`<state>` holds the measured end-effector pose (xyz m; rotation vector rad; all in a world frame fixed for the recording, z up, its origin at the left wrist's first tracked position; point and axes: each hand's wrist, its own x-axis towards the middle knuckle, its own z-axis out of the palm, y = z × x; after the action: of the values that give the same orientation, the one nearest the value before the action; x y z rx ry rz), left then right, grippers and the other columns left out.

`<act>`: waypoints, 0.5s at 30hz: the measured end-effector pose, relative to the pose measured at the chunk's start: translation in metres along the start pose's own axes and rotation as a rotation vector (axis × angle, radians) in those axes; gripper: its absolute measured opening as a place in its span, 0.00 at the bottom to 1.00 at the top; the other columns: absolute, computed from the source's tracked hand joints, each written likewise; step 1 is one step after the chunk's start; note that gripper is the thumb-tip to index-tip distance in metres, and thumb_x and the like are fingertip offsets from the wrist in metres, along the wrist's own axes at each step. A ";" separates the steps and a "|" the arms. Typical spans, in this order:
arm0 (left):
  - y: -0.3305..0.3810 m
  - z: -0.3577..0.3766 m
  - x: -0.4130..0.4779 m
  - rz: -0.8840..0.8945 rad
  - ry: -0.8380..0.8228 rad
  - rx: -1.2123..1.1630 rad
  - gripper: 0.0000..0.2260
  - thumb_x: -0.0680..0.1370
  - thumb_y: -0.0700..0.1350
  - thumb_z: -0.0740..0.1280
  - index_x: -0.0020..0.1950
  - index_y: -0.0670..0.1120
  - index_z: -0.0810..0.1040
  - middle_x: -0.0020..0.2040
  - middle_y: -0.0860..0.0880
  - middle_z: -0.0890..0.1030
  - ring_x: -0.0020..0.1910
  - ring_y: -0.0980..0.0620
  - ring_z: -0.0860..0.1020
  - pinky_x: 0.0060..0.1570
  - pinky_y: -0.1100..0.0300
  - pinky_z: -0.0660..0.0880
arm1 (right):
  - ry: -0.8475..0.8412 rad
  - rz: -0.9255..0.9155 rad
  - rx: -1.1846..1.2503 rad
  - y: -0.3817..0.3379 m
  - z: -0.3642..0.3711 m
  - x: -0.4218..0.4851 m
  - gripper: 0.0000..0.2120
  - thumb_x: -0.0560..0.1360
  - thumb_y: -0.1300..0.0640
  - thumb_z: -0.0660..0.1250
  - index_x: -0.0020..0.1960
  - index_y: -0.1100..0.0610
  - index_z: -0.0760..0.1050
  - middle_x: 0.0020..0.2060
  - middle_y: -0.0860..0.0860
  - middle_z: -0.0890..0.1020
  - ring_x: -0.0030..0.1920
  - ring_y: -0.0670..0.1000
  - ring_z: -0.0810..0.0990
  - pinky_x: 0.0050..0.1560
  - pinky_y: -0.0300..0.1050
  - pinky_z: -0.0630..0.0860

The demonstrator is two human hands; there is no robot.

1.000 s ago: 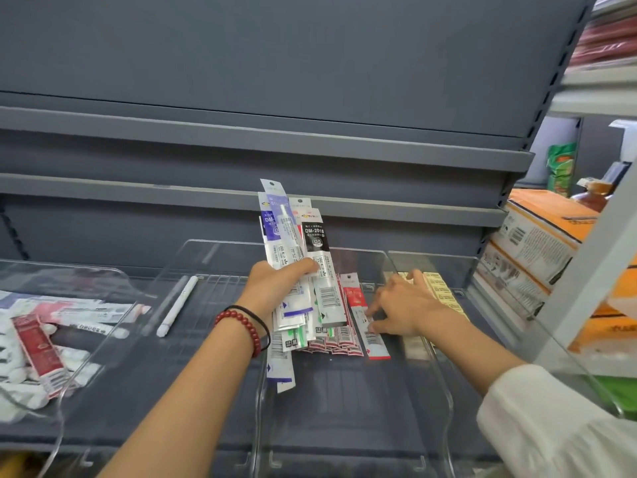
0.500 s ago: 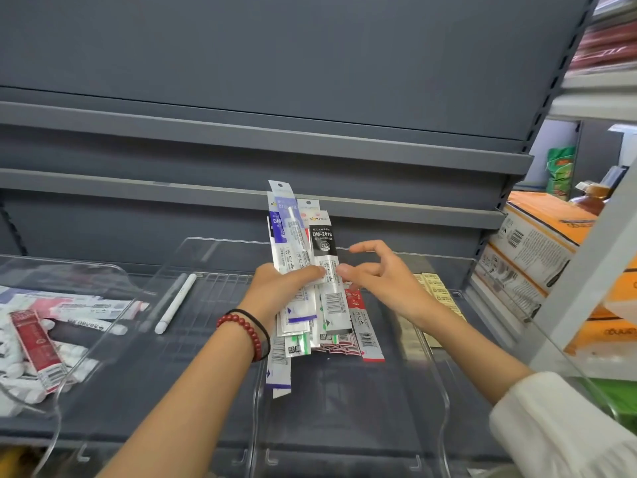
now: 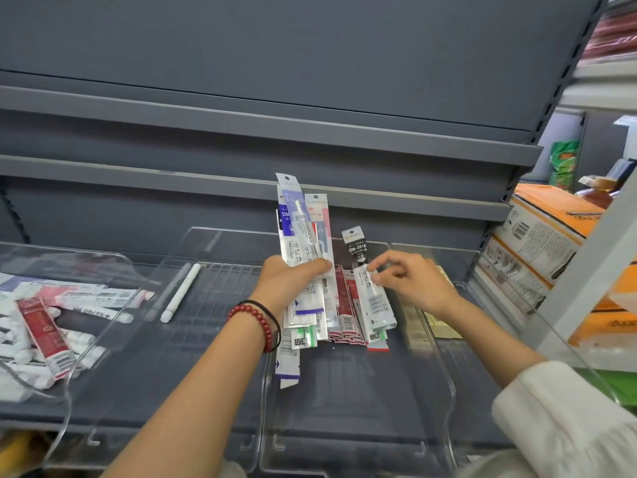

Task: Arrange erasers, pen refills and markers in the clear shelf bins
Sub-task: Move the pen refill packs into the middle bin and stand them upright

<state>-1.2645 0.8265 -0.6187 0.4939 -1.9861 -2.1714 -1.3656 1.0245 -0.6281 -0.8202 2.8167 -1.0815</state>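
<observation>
My left hand [image 3: 289, 281] grips a fanned bundle of pen refill packets [image 3: 303, 236], held upright over the middle clear bin [image 3: 444, 401]. My right hand [image 3: 410, 281] pinches a single black-topped refill packet [image 3: 365, 281], drawn away to the right of the bundle. Red refill packets [image 3: 348, 315] lie flat in that bin beneath both hands. A white marker [image 3: 181, 293] lies in the clear bin [image 3: 165, 374] to the left. Yellow packets [image 3: 434, 322] lie in the bin at the right, partly hidden by my right wrist.
The far-left clear bin [image 3: 65, 391] holds white erasers [image 3: 20, 346] and a red packet [image 3: 44, 336]. Grey shelves [image 3: 241, 125] run above the bins. Orange and white cartons [image 3: 551, 243] are stacked at the right beside a white upright [image 3: 593, 257].
My right hand rose from the red packets in the bin to the bundle and has pulled the black-topped packet out to the right. The left hand stayed put.
</observation>
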 end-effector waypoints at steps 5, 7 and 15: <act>0.000 -0.001 -0.001 -0.004 -0.002 -0.018 0.12 0.72 0.42 0.74 0.55 0.45 0.80 0.46 0.47 0.85 0.41 0.48 0.85 0.43 0.52 0.82 | -0.045 0.040 0.125 0.001 0.002 0.000 0.06 0.76 0.56 0.69 0.49 0.45 0.77 0.41 0.48 0.86 0.50 0.46 0.83 0.57 0.51 0.77; 0.000 -0.002 0.000 -0.009 -0.010 -0.020 0.13 0.72 0.42 0.74 0.55 0.45 0.80 0.45 0.47 0.86 0.41 0.48 0.85 0.44 0.50 0.82 | -0.050 0.042 0.218 -0.001 0.002 0.000 0.07 0.76 0.56 0.70 0.52 0.47 0.78 0.42 0.49 0.87 0.51 0.46 0.83 0.60 0.53 0.76; 0.002 0.001 0.002 -0.036 -0.053 -0.033 0.13 0.73 0.43 0.73 0.56 0.47 0.80 0.45 0.48 0.86 0.40 0.49 0.85 0.40 0.55 0.82 | -0.083 -0.006 0.527 -0.033 -0.001 -0.002 0.10 0.76 0.58 0.69 0.58 0.53 0.77 0.45 0.52 0.86 0.46 0.46 0.85 0.43 0.30 0.75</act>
<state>-1.2664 0.8268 -0.6173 0.4766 -1.9795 -2.2575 -1.3482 1.0053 -0.6069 -0.7867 2.2842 -1.6371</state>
